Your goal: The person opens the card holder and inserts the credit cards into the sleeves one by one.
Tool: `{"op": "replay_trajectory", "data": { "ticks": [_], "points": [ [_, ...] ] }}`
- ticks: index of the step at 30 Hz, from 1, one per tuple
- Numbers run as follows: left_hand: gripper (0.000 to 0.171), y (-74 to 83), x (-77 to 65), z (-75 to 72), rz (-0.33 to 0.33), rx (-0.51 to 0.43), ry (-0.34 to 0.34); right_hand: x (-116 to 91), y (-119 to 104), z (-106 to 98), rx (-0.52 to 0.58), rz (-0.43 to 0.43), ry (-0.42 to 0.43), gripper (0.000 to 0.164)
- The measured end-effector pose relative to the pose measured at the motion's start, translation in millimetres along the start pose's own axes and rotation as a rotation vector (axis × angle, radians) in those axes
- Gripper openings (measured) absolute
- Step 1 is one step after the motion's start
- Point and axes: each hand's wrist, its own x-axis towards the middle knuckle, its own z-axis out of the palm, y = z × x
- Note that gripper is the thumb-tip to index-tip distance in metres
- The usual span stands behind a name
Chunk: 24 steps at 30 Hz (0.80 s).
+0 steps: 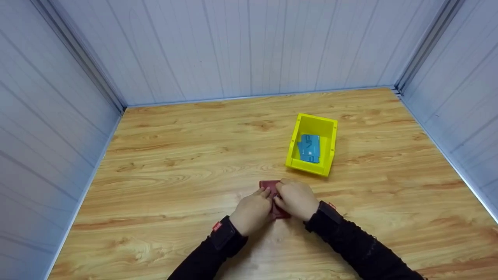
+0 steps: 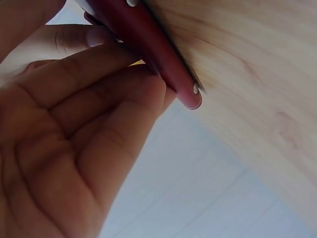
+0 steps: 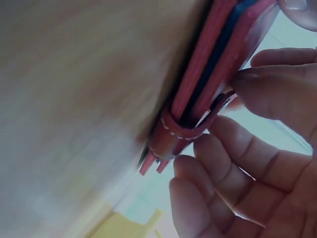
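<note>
A small dark red leather wallet [image 1: 281, 212] lies folded on the table, between both hands. My left hand [image 1: 251, 212] holds its left side, with fingertips on the cover; in the left wrist view the fingers [image 2: 143, 94] meet the wallet's rounded spine [image 2: 168, 64]. From the right, my right hand [image 1: 298, 198] grips the wallet. Its thumb [image 3: 267, 94] presses at the stitched strap [image 3: 171, 136] that wraps the open edge, while the other fingers curl below. A dark blue layer [image 3: 218, 47] shows between the red leather sides. The strap's fastening is partly hidden by the fingers.
Beyond the right hand stands a yellow bin [image 1: 307, 167] with several blue cards [image 1: 310, 147] lying in it. The wood-grain table [image 1: 175, 163] is bounded by white panel walls [image 1: 233, 50] at the back and both sides.
</note>
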Motion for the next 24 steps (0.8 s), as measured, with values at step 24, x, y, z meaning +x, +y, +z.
{"op": "replay_trajectory", "data": {
  "ticks": [24],
  "points": [
    [0.055, 2.0, 0.9, -0.4, -0.017, 0.026, -0.005, -2.3, 6.1, -0.8, 0.099, -0.033, 0.102, 0.017]
  ]
}}
